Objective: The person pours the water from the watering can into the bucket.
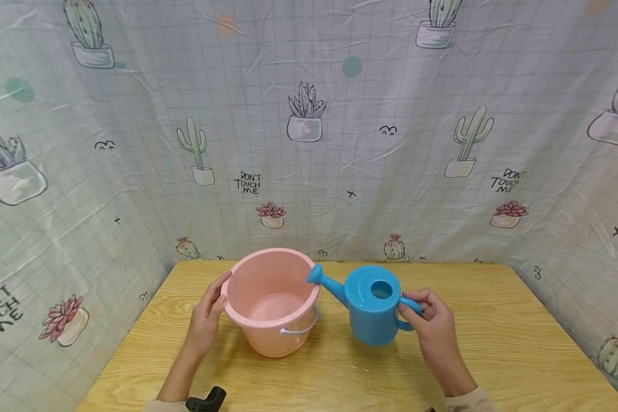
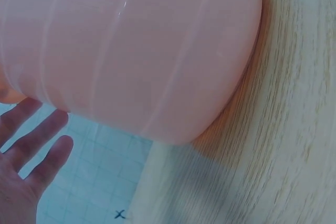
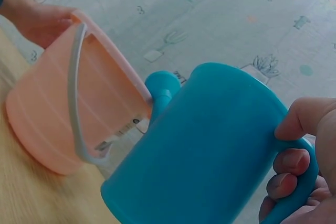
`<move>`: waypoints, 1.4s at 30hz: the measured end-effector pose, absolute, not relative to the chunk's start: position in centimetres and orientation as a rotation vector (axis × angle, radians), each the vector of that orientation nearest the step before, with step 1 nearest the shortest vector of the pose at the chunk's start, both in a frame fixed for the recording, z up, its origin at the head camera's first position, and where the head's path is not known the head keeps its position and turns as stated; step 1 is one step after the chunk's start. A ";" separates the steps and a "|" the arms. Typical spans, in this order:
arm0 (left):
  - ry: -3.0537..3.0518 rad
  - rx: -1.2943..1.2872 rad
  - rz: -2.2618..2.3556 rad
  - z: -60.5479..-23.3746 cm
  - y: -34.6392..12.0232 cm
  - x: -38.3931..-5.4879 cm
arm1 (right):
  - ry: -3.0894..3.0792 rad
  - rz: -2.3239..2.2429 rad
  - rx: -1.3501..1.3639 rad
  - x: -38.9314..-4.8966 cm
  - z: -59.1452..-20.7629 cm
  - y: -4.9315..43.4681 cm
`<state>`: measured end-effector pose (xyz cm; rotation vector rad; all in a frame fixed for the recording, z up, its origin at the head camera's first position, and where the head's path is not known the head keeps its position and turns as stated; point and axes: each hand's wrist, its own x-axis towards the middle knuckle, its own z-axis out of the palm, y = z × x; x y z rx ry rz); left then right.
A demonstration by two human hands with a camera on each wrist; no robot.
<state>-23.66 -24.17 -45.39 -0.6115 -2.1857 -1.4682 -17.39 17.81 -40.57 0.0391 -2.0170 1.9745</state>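
A pink bucket [image 1: 273,337] stands on the table with its mouth up. My left hand [image 1: 206,317] rests against its left side at the rim; in the left wrist view, fairly straight fingers [image 2: 39,135] touch its wall. To the bucket's right, my right hand [image 1: 432,329] grips the loop handle of a blue watering can [image 1: 373,323]. Fingers curl round that handle in the right wrist view, thumb along its top. The can's spout points left, its rose [image 1: 315,273] at the bucket's right rim. A pale bail handle [image 3: 74,93] hangs on the bucket's near side.
The wooden table [image 1: 494,343] runs back to a cactus-print curtain [image 1: 350,229], which also hangs along both sides. A black angular object [image 1: 207,400] shows by the left sleeve at the bottom edge. Small light specks lie on the wood in front of the can.
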 end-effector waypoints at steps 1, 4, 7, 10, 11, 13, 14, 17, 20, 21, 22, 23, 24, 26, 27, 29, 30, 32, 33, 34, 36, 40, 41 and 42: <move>-2.185 -0.610 -1.468 -45.4 -24.2 -23.7 | -2.018 1.973 0.037 -17.4 -40.5 17.8; -2.174 -0.608 -1.464 -45.5 -24.3 -23.7 | -2.021 1.968 0.043 -17.5 -40.4 17.9; -2.164 -0.618 -1.465 -45.6 -24.4 -23.8 | -2.024 1.961 0.062 -17.6 -40.4 17.9; -2.160 -0.631 -1.482 -45.6 -24.3 -23.9 | -2.026 1.953 0.074 -17.7 -40.3 18.1; -2.160 -0.636 -1.484 -45.6 -24.3 -23.9 | -2.031 1.947 0.076 -17.7 -40.3 18.1; -2.162 -0.630 -1.493 -45.7 -24.2 -23.9 | -2.031 1.954 0.076 -17.8 -40.2 18.2; -2.164 -0.628 -1.489 -45.7 -24.2 -23.9 | -2.031 1.960 0.080 -17.8 -40.2 18.2; -2.163 -0.621 -1.490 -45.6 -24.2 -23.9 | -2.043 1.962 0.085 -18.0 -40.2 18.3; -2.164 -0.630 -1.485 -45.6 -24.2 -23.9 | -2.044 1.963 0.082 -18.2 -40.1 18.3; -2.164 -0.628 -1.487 -45.6 -24.2 -23.9 | -2.043 1.964 0.080 -18.2 -40.1 18.3; -2.165 -0.629 -1.487 -45.6 -24.2 -23.9 | -2.041 1.968 0.077 -18.3 -40.0 18.3; -2.167 -0.626 -1.485 -45.6 -24.2 -23.9 | -2.037 1.973 0.073 -18.4 -40.0 18.3; -2.169 -0.621 -1.484 -45.6 -24.1 -23.9 | -2.035 1.976 0.071 -18.4 -39.9 18.3; -2.169 -0.613 -1.485 -45.6 -24.1 -23.8 | -2.029 1.987 0.071 -18.6 -39.8 18.2; -2.169 -0.609 -1.488 -45.6 -24.1 -23.8 | -2.028 1.987 0.069 -18.6 -39.8 18.2; -2.169 -0.608 -1.485 -45.7 -24.1 -23.8 | -2.024 1.992 0.069 -18.8 -39.7 18.1; -2.168 -0.611 -1.485 -45.7 -24.1 -23.8 | -2.021 1.997 0.071 -18.9 -39.6 18.1; -2.168 -0.618 -1.476 -45.7 -24.1 -23.8 | -2.015 2.004 0.075 -19.0 -39.6 18.0; -2.168 -0.619 -1.472 -45.7 -24.1 -23.8 | -2.010 2.009 0.077 -19.1 -39.5 18.0; -2.169 -0.621 -1.472 -45.7 -24.1 -23.8 | -2.008 2.013 0.079 -19.1 -39.5 18.0; -2.169 -0.622 -1.470 -45.6 -24.1 -23.8 | -2.005 2.018 0.079 -19.1 -39.4 18.0; -2.172 -0.615 -1.470 -45.6 -24.0 -23.7 | -2.016 2.010 0.070 -19.2 -39.3 17.9; -2.173 -0.611 -1.470 -45.5 -24.0 -23.7 | -2.019 2.007 0.067 -19.2 -39.2 17.9; -2.174 -0.607 -1.470 -45.5 -24.0 -23.7 | -2.020 2.005 0.066 -19.2 -39.2 17.9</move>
